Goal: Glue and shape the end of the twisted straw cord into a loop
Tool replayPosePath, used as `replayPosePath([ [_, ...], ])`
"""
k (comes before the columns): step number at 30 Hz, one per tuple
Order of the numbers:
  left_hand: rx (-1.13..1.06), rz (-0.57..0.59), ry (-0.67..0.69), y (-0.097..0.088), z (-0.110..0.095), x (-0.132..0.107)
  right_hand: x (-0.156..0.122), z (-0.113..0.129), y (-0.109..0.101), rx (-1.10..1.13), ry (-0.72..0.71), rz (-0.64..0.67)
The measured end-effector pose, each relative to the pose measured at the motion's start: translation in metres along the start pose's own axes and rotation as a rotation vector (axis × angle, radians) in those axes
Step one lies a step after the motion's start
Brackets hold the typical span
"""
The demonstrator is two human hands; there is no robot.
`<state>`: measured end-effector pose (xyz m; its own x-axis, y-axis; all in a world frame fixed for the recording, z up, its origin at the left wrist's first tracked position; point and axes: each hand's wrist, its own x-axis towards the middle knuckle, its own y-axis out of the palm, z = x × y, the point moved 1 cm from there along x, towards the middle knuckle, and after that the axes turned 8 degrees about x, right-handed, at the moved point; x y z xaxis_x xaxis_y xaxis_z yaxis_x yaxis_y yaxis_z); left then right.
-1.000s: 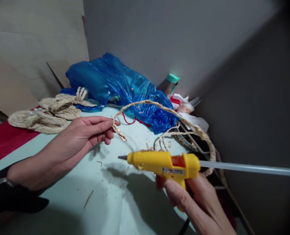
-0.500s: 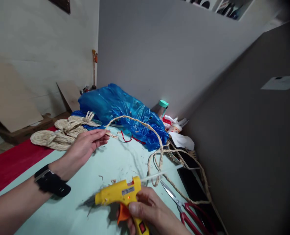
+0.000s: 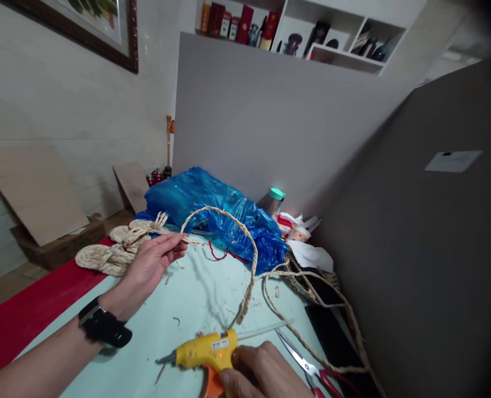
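Between the fingertips of my left hand (image 3: 158,257) is a braided straw cord (image 3: 232,218), which arcs up and to the right and hangs down over the table. A black watch is on that wrist. My right hand (image 3: 262,367) is wrapped round the handle of a yellow hot glue gun (image 3: 206,351) with an orange trigger. Its nozzle points left, its small light glows, and a clear glue stick (image 3: 265,330) sticks out of the back. Beside my right hand lie scissors (image 3: 303,359) with red handles. More braided cord (image 3: 303,337) loops along the right side.
Bundles of braided cord (image 3: 108,260) lie at the left on a red cloth (image 3: 50,296). A blue plastic bag (image 3: 212,199) fills the back of the table (image 3: 137,337). Behind it stand a bottle with a green lid (image 3: 276,194) and a paper cup (image 3: 299,233). Fibre scraps dot the tabletop.
The view has tilted up, showing more shelf and picture frame. The cord's free end now hangs apart from the looped cord. Both hands keep their hold; the glue gun sits lower in view.
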<state>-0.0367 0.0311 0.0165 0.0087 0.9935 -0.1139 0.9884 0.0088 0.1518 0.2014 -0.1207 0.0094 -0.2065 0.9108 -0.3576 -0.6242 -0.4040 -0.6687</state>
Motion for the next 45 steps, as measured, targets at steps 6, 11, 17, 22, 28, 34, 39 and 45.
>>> replayPosePath([
  [6,0.081,0.129,0.081,0.010,-0.022,-0.017,-0.012,0.013,-0.026,-0.021,-0.103,-0.041],
  [11,0.107,0.226,0.199,0.023,-0.055,-0.034,-0.042,0.021,-0.050,0.222,-0.312,-0.086],
  [17,0.178,0.388,0.287,0.049,-0.075,-0.062,-0.092,0.074,-0.082,-0.262,-0.814,-1.020],
  [22,0.264,0.505,0.320,0.069,-0.073,-0.081,-0.075,0.090,-0.089,-0.640,-0.729,-0.984],
  [28,0.265,0.557,0.314,0.080,-0.064,-0.084,-0.055,0.074,-0.085,-0.562,-0.685,-0.885],
  [34,0.268,0.595,0.252,0.079,-0.049,-0.080,-0.046,0.061,-0.084,-0.442,-0.756,-0.952],
  [39,0.273,0.607,0.210,0.076,-0.039,-0.078,-0.037,0.053,-0.077,-0.407,-0.746,-0.942],
  [45,0.210,0.525,0.178,0.075,-0.033,-0.080,-0.027,0.045,-0.065,-0.390,-0.775,-0.984],
])
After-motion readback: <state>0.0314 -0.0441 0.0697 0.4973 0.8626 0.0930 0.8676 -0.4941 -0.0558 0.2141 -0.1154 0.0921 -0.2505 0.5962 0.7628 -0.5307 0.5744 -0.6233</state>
